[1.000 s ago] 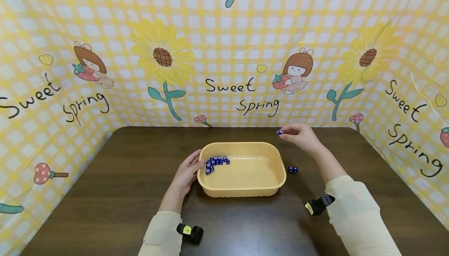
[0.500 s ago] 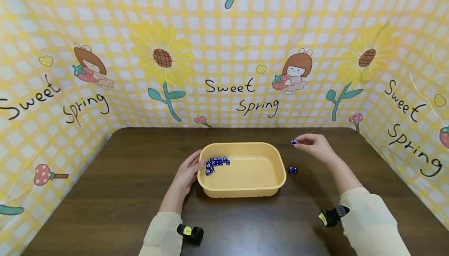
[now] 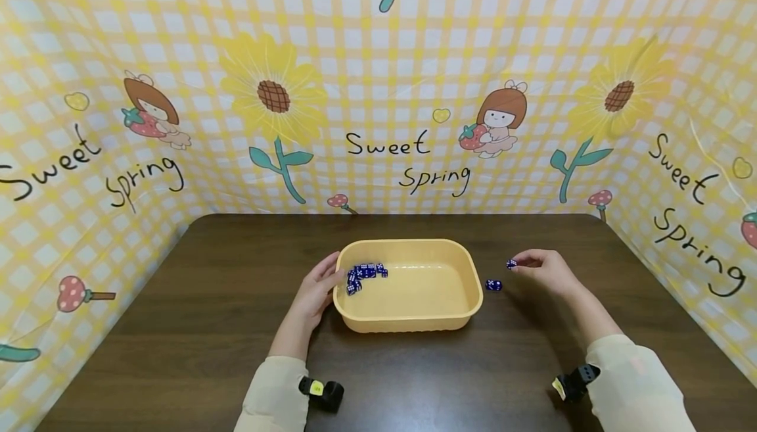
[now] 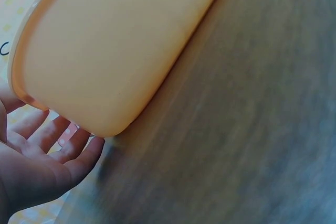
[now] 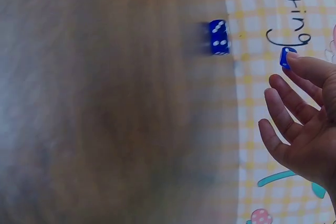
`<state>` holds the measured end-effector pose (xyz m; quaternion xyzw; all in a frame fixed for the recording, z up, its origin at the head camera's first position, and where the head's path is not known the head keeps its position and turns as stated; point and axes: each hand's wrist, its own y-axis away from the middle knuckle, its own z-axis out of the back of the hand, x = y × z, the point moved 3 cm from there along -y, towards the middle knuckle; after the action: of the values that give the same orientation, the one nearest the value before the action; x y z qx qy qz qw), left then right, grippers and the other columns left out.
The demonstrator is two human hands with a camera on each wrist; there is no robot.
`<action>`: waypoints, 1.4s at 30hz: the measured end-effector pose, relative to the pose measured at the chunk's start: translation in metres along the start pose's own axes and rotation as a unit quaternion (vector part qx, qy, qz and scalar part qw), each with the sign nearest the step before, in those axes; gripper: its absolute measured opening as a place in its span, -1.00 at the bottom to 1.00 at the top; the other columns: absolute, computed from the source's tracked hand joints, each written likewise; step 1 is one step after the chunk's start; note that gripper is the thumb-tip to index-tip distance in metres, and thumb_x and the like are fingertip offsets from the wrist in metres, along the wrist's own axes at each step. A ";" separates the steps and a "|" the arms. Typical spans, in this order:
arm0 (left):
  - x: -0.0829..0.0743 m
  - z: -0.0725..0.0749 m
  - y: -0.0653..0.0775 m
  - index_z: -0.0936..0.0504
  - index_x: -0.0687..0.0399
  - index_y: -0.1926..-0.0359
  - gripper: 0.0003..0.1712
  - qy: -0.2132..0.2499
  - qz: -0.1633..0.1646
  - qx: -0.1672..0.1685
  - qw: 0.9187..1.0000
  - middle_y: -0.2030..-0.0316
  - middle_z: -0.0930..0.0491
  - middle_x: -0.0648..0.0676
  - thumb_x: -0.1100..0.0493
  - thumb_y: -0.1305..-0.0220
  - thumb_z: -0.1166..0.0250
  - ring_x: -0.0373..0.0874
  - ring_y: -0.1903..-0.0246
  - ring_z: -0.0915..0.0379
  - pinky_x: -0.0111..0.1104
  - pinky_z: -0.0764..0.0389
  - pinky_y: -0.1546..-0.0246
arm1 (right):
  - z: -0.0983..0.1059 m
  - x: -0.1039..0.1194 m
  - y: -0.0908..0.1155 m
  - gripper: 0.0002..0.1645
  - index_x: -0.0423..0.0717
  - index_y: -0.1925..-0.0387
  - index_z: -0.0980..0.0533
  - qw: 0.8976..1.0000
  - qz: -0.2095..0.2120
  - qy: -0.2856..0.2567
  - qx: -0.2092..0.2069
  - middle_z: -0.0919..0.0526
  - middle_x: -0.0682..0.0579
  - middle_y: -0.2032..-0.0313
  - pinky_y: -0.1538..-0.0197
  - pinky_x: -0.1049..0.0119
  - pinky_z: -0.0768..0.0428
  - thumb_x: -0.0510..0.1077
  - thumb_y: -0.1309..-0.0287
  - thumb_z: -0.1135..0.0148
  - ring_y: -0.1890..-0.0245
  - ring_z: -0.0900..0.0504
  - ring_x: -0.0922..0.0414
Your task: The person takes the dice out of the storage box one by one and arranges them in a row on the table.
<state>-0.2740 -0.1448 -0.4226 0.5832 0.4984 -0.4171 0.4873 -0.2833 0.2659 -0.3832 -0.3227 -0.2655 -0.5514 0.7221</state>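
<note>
A yellow plastic tub (image 3: 408, 323) stands mid-table, with several blue dice (image 3: 367, 271) with white pips clustered at its left end. My left hand (image 3: 313, 290) holds the tub's left end, thumb over the rim; in the left wrist view its fingertips (image 4: 93, 145) touch the outer wall. To the right of the tub, my right hand (image 3: 550, 271) pinches a blue die (image 3: 511, 264) between thumb and index finger, the other fingers loosely bent in the right wrist view. Closer to the tub, blue dice (image 3: 493, 285) sit side by side on the table, just left of that hand.
The dark wooden table (image 3: 236, 353) has a yellow checked cloth (image 3: 378, 77) rising behind it and along both sides. Black wrist cameras (image 3: 322, 394) are strapped over the light sleeves (image 3: 635, 379).
My right hand has come toward me and to the right with the pinched die, down from near the table's back edge. The left hand and tub have stayed put.
</note>
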 end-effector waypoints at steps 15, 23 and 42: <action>0.000 0.000 -0.001 -0.19 0.04 -0.22 -0.45 0.002 0.002 0.003 1.000 -0.18 -0.18 0.11 0.28 -0.19 -0.05 -0.04 -0.09 -0.15 -0.12 -0.25 0.05 | -0.013 -0.022 0.004 -0.78 -0.32 0.35 -0.53 0.999 -0.021 0.044 0.012 -0.57 -0.07 0.42 0.39 0.27 -0.43 -0.24 0.08 -0.24 0.41 -0.50 0.08; 0.000 -0.001 -0.001 -0.19 0.05 -0.22 -0.45 0.002 0.003 0.001 1.000 -0.18 -0.19 0.11 0.29 -0.19 -0.05 -0.04 -0.08 -0.15 -0.13 -0.27 0.07 | -0.017 -0.023 0.005 -0.79 -0.28 0.37 -0.55 0.998 -0.012 0.067 0.015 -0.57 -0.01 0.46 0.38 0.25 -0.40 -0.22 0.10 -0.25 0.44 -0.46 0.12; 0.000 0.000 0.000 -0.22 0.02 -0.21 -0.46 -0.003 0.006 -0.004 1.000 -0.17 -0.20 0.10 0.27 -0.19 -0.07 -0.06 -0.08 -0.15 -0.12 -0.25 0.05 | -0.024 -0.021 0.004 -0.86 -0.25 0.44 -0.56 0.996 0.001 0.089 0.018 -0.54 0.05 0.54 0.46 0.28 -0.36 -0.26 0.15 -0.27 0.53 -0.41 0.17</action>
<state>-0.2743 -0.1450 -0.4227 0.5830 0.4954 -0.4141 0.4932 -0.2838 0.2615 -0.4154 -0.2596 -0.2095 -0.5724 0.7490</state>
